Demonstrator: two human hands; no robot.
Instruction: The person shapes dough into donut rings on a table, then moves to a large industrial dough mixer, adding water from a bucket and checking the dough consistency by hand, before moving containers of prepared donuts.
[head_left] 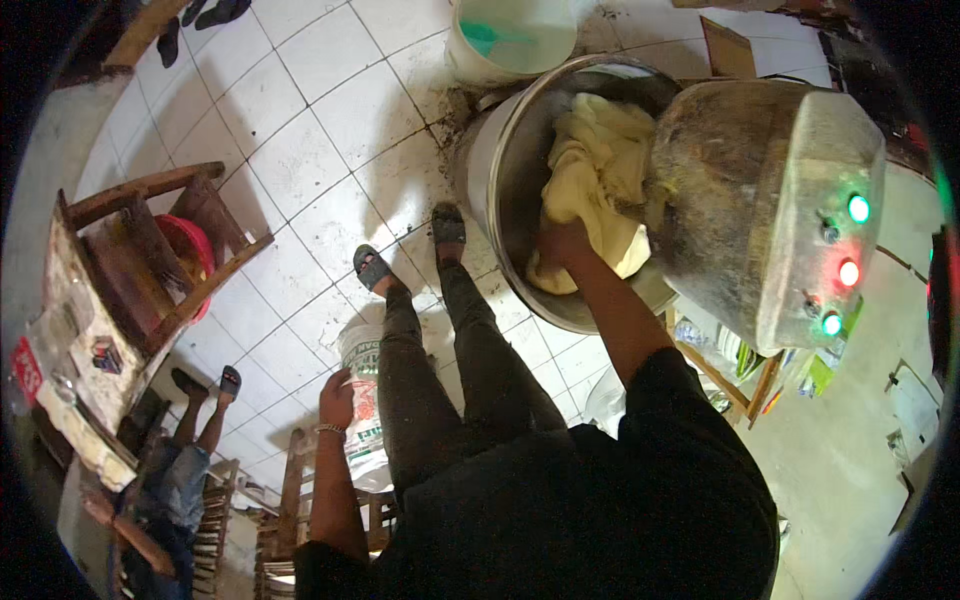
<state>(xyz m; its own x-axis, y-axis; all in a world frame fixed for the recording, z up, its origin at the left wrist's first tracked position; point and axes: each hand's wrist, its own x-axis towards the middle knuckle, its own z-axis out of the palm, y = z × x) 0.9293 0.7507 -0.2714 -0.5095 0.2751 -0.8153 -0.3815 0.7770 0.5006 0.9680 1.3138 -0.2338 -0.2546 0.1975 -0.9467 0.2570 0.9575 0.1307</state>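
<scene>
Dough [598,160]: pale, smooth folds inside the bowl at right; I judge it heavy, soft, stretchy, perhaps tacky.
Hold: I'd cup beneath a thick fold; thin edges may tear.
Right hand [563,243]: against the dough's near-left part; fingers hidden, so I cannot tell its grip.
Left hand [337,400]: hangs beside a white printed container [363,352], closure unclear to me.
Bowl [497,205]: round, dull metal.
Mixer head [722,170]: bulky, scuffed, overhanging the bowl's right.

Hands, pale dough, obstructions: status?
Right bare hand against pale, folded dough, grip hidden. Left bare hand beside white printed sack, contact unclear. Dough inside round silver metal bowl; bulky grey-brown mixer housing overhangs its right side.
</scene>
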